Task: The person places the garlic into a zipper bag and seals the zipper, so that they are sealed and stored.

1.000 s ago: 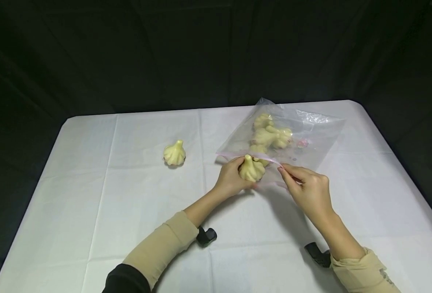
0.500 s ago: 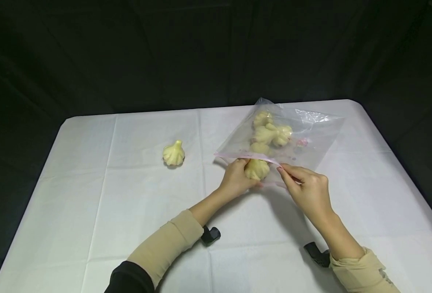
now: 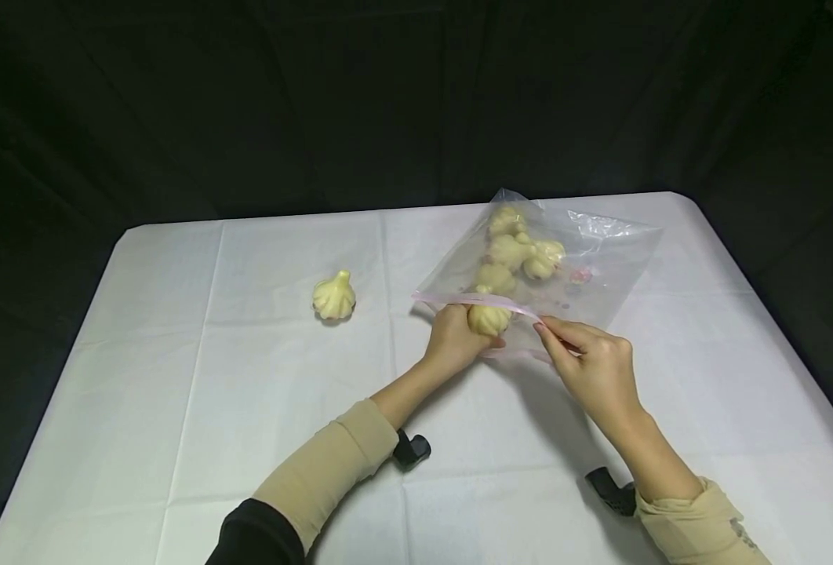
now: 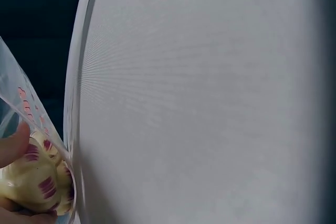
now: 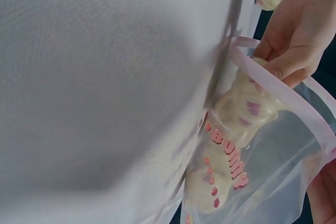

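A clear zip bag (image 3: 617, 267) with a pink strip along its mouth lies tilted on the table, several garlic bulbs (image 3: 543, 259) inside it. My left hand (image 3: 450, 341) reaches into the mouth and grips a garlic bulb (image 3: 489, 321), its fingertips partly behind the pink strip. In the left wrist view, a thumb and fingers hold that purple-streaked bulb (image 4: 32, 182). With thumb and forefinger, my right hand (image 3: 593, 362) pinches the upper lip of the mouth and holds it raised. The right wrist view catches only part of this hand (image 5: 324, 190).
Left of the bag, one more garlic bulb (image 3: 334, 297) sits on the white-covered table (image 3: 275, 392). Dark cloth (image 3: 388, 102) hangs behind the far edge. Black wrist-worn devices (image 3: 411, 450) are near both forearms.
My left hand has pushed its garlic bulb forward, from in front of the bag's mouth to under the pink strip. The bulbs inside have shifted slightly deeper. My right hand has stayed put.
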`<state>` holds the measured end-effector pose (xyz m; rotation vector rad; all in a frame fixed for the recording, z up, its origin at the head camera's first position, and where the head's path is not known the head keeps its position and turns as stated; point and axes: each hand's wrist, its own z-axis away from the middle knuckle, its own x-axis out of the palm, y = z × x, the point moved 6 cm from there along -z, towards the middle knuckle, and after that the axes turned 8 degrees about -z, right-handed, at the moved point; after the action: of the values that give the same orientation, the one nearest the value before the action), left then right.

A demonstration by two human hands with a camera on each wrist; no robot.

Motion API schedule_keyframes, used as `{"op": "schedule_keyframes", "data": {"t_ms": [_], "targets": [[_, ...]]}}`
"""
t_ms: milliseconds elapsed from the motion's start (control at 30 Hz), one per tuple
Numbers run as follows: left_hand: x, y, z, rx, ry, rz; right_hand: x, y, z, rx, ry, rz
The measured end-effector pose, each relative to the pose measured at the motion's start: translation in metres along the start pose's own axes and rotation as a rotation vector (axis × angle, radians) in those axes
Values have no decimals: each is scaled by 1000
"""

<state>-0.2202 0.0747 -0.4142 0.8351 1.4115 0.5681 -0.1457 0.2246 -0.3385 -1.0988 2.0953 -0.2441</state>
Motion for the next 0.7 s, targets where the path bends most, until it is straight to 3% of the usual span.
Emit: {"op": "schedule_keyframes", "data": {"t_ms": [700], "targets": [[5, -4, -5, -72, 57, -32, 0, 0, 2, 8, -1, 2]]}}
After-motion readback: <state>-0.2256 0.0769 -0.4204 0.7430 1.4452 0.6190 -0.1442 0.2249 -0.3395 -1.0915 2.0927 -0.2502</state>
